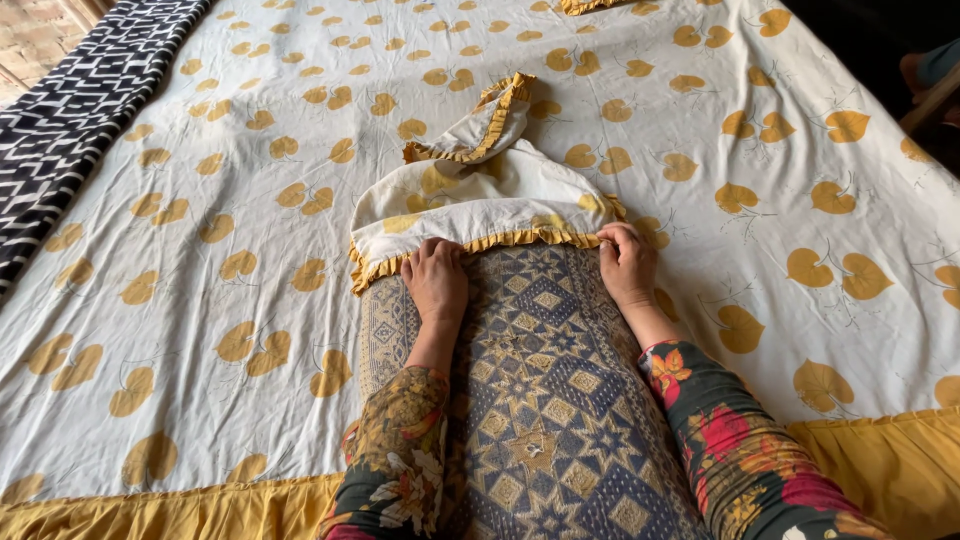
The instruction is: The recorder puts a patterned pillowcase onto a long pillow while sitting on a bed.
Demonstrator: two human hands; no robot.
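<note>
Both arms reach forward from the bottom of the view, in sleeves with big flowers on them. The left hand [436, 280] lies palm down on the pillow, and its fingers curl over the frilly edge of the pillow cover. The right hand [627, 262] sits on the other side, and its fingers pinch the same edge near the corner. So both hands are closed on the cover's open end.

All around is a big white bed sheet [250, 230] with yellow leaf shapes and a wide yellow frill along the near side. A black and white patterned cloth [70, 110] lies along the far left edge of the bed (it does not touch the pillow). Nothing lies between the hands and the cover.

The pillow [545, 400] is long, blue-grey and tan, with star and diamond shapes. It lies in the middle of the bed, between the arms. The pillow cover [480, 205] matches the sheet and is pulled over only the far end of the pillow. Its loose top flops over in a fold.
</note>
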